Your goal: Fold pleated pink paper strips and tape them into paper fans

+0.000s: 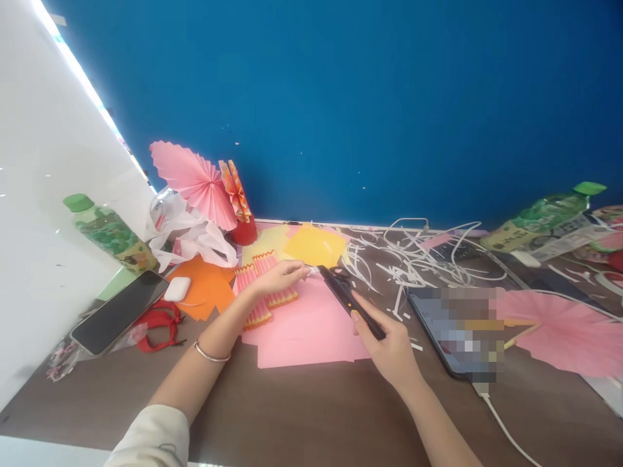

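My right hand (389, 344) is closed around a slim black hand tool (348, 299) with small orange dots on its side; its exact kind is unclear. The tool points up and left over pink paper sheets (311, 331). At its far tip is a small white piece (314, 269), blurred. My left hand (282, 275) has its fingertips pressed together at that piece, and I cannot make out what they hold. Below and beside my left hand lie pleated pink strips with orange-yellow edges (282, 297). Yellow paper (314, 243) lies just beyond.
White strips (413, 259) tangle at the back right. A phone (452, 344) with a cable and a pink paper fan (564, 331) lie right. Leftward are orange paper (204, 292), a white case (178, 289), a dark phone (121, 311) and a green-capped bottle (109, 233). A blue wall (341, 110) rises behind.
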Available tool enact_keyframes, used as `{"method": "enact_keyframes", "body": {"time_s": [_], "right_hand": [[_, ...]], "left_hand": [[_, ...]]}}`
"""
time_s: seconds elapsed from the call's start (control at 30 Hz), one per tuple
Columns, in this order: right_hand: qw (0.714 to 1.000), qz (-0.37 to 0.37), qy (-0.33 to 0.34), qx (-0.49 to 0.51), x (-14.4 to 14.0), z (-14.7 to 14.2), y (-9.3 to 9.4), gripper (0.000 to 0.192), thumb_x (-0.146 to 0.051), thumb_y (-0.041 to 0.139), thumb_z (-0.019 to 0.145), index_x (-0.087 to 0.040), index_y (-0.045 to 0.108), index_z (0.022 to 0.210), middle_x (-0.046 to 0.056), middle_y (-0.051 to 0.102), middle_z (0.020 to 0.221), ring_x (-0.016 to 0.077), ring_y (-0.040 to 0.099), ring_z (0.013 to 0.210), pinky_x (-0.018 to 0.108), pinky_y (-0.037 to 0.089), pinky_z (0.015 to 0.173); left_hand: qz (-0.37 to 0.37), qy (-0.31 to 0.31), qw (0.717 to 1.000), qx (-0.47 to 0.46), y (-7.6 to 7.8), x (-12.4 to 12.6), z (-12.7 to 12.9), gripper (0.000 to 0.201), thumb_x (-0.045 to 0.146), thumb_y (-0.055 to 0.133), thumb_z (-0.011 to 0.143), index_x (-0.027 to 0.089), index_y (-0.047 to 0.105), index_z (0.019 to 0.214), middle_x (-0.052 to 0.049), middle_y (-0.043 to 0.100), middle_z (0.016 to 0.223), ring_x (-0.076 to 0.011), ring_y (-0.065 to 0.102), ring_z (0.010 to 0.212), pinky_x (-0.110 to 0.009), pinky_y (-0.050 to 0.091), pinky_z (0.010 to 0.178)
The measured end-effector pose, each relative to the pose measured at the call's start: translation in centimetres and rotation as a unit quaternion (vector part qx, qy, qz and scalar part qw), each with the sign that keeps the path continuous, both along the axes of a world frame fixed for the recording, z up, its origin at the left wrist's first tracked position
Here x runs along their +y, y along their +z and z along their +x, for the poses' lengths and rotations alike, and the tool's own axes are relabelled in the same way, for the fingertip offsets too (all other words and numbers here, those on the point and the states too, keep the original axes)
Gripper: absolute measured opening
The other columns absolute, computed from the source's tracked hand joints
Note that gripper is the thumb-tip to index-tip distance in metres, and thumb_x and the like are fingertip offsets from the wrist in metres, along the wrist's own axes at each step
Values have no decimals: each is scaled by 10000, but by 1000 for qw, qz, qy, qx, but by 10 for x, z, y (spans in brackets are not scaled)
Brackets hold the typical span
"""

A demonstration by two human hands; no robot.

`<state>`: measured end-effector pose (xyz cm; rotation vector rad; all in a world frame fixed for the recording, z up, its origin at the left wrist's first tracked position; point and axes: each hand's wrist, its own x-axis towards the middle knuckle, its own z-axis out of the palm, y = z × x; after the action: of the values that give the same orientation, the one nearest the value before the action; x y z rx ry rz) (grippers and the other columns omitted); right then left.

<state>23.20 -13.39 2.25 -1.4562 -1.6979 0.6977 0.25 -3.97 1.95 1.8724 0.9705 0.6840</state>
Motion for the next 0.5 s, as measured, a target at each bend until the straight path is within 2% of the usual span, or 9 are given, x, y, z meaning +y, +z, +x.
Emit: {"method": "enact_keyframes", "body": {"time_s": [0.27,0.37,0.5], "right_hand": [[1000,-17,5,-26,1,5,0,452,-371,512,807,-166,560,1207,48,691,766,197,645,689,302,531,625],[999,-4,0,-47,-1,7,2,440,-366,512,805,-186,564,1203,50,701,862,209,656,760,300,534,656],[993,-24,50,-108,-3,6,1,410,-355,493,811,-205,582,1182,43,699,960,194,658,718,280,535,605]], "left_hand": [[15,41,999,4,-3,1,-1,312,404,352,859,171,407,658,28,363,649,-105,360,599,-237,306,585],[15,48,999,-1,-3,1,-1,332,425,355,860,172,405,651,30,359,641,-104,353,589,-238,292,581],[0,90,995,-50,-4,3,-1,349,429,363,862,168,415,637,30,378,628,-102,358,578,-239,282,575]]}}
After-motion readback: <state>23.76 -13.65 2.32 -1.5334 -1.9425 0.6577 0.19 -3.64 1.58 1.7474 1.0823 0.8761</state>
